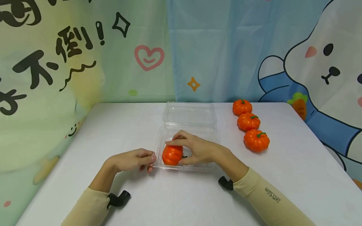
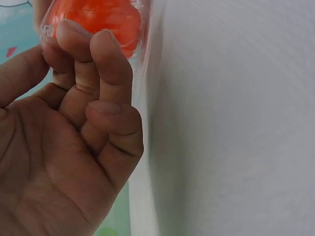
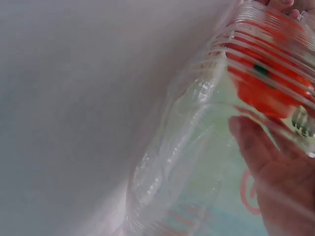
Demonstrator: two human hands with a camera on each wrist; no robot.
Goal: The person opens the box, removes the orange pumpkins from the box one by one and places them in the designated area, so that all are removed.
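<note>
A clear plastic clamshell box (image 1: 195, 168) lies on the white table, its lid (image 1: 189, 113) folded back away from the person. Inside its front left corner sits a small orange pumpkin (image 1: 172, 155) with a dark green stem pointing right. My right hand (image 1: 195, 147) holds this pumpkin, fingers over its top and thumb at its near side. At the box's left front corner, my left hand (image 1: 135, 160) pinches the rim between thumb and fingers. In the right wrist view the pumpkin (image 3: 268, 73) shows through the ridged clear wall.
Three more orange pumpkins stand in a slanting row on the right of the table: a far one (image 1: 242, 107), a middle one (image 1: 248, 121) and a near one (image 1: 256, 140). A printed cloth backdrop (image 1: 215, 56) hangs behind the table's back edge.
</note>
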